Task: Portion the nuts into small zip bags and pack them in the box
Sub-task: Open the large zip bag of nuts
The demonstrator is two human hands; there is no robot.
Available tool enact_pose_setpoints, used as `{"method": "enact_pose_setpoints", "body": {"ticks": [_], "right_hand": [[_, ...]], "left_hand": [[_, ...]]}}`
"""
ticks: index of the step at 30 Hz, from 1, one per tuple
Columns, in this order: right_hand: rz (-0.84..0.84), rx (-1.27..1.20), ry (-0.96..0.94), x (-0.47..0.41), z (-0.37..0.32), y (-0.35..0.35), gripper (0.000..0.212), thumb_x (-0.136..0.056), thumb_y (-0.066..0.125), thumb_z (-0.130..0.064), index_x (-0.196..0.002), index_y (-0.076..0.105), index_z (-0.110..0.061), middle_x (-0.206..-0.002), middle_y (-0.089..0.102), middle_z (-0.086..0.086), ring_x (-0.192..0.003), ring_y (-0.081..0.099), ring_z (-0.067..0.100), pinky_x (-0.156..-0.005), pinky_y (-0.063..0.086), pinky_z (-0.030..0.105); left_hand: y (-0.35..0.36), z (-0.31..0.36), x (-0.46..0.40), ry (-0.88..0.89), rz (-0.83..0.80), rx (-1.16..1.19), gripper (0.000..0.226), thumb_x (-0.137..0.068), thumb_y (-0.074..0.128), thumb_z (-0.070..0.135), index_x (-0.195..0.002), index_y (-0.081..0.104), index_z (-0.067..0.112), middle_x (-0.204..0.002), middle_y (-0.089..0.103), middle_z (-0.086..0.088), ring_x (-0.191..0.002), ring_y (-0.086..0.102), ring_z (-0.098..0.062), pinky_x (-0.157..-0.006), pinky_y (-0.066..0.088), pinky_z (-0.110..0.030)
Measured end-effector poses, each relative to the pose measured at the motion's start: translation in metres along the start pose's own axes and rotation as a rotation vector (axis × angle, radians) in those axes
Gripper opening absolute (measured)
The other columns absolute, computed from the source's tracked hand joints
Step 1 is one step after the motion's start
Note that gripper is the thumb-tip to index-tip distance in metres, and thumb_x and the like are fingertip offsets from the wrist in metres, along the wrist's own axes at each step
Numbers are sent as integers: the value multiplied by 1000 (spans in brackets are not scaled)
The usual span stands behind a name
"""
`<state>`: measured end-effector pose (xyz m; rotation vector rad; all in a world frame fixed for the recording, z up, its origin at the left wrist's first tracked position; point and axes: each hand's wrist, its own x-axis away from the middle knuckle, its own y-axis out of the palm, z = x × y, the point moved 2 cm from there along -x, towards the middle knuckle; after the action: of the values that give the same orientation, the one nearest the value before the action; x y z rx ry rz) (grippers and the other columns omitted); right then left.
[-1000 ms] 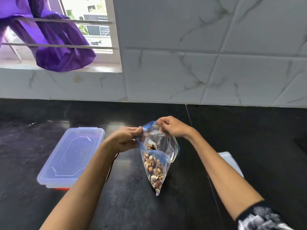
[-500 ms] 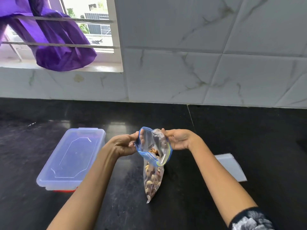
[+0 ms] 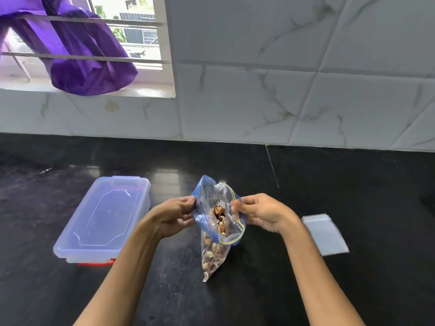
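A clear zip bag (image 3: 217,234) with a blue and yellow zip strip hangs over the black counter (image 3: 353,184), its mouth spread wide. Mixed nuts (image 3: 213,251) fill its lower half. My left hand (image 3: 175,215) pinches the left rim of the mouth. My right hand (image 3: 257,214) pinches the right rim. A clear plastic box (image 3: 103,220) with its lid on lies to the left, a red edge showing under its near side. A small stack of empty zip bags (image 3: 324,234) lies flat to the right.
A marble-tiled wall (image 3: 282,78) runs along the back of the counter. At upper left is a barred window (image 3: 131,31) with a purple cloth (image 3: 77,57) draped over the bars.
Both hands have lowered and pulled apart, and the bag's mouth has gone from nearly closed to wide. The bag's bottom has dropped closer to the counter.
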<state>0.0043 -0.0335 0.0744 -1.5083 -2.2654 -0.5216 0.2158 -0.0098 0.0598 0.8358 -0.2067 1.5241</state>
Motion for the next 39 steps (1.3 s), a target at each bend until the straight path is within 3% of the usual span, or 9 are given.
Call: {"method": "enact_pose_setpoints", "body": {"ticks": [3, 5, 7, 12, 17, 24, 28, 34, 39], "right_hand": [[-113, -579, 73, -5, 16, -9, 12, -68, 77, -5, -78, 73, -2, -70, 71, 6, -60, 69, 13, -56, 58, 24], [-127, -776, 41, -11, 34, -12, 53, -30, 95, 1, -79, 75, 1, -79, 73, 13, -67, 72, 19, -57, 59, 28], [-152, -775, 30, -12, 44, -12, 65, -28, 96, -2, -90, 74, 1, -90, 73, 16, -77, 73, 24, -64, 60, 33], [62, -428, 63, 3, 40, -6, 29, -100, 43, -28, -114, 60, -9, -94, 70, 11, -84, 66, 22, -80, 51, 38], [470, 226, -178, 9, 6, -3, 43, -86, 60, -52, -107, 56, -14, -98, 67, 3, -90, 66, 19, -78, 56, 39], [523, 760, -172, 8, 0, 4, 23, -92, 59, -27, -98, 70, -7, -94, 71, 7, -90, 66, 21, -80, 51, 34], [489, 895, -235, 2, -12, 13, 55, -87, 65, -40, -133, 50, -15, -126, 54, 4, -117, 54, 21, -91, 44, 33], [513, 1221, -328, -17, -26, 27, 14, -94, 59, -27, -95, 66, -15, -91, 66, 4, -77, 62, 14, -58, 43, 24], [139, 772, -69, -24, -39, 0, 33, -98, 47, -35, -81, 63, -13, -70, 55, 2, -59, 49, 10, -56, 40, 26]], "left_hand": [[0, -6, 6, -97, -158, 516, 19, -78, 59, -18, -75, 64, 0, -60, 64, -7, -45, 63, -14, -43, 54, -27], [3, -15, 6, -117, -215, 633, 37, -44, 70, -33, -61, 61, -2, -49, 56, -6, -35, 54, -14, -34, 45, -22], [6, -25, 0, -158, -200, 581, 29, -70, 59, -19, -60, 55, 8, -45, 46, 1, -33, 43, -9, -35, 39, -19], [15, -27, 5, 55, 149, -92, 52, -94, 39, 59, -104, 59, 12, -99, 63, -7, -93, 59, -22, -77, 49, -37], [30, -1, 14, 582, 483, -768, 56, -78, 74, 39, -122, 51, 15, -116, 55, -5, -103, 57, -20, -87, 53, -39], [28, 9, 7, 527, 613, -1039, 17, -83, 72, 25, -90, 71, 10, -96, 72, -11, -86, 67, -25, -80, 56, -38], [32, 18, -1, 543, 505, -1253, 30, -88, 63, 19, -117, 60, 12, -117, 64, -9, -105, 60, -26, -88, 48, -34], [56, 21, -26, 747, 426, -1514, 11, -88, 65, 18, -95, 72, 14, -97, 70, -7, -83, 65, -23, -77, 56, -38], [32, 46, -30, 306, -15, -1014, 36, -95, 53, 30, -76, 65, 3, -65, 56, -7, -52, 50, -13, -52, 44, -25]]}}
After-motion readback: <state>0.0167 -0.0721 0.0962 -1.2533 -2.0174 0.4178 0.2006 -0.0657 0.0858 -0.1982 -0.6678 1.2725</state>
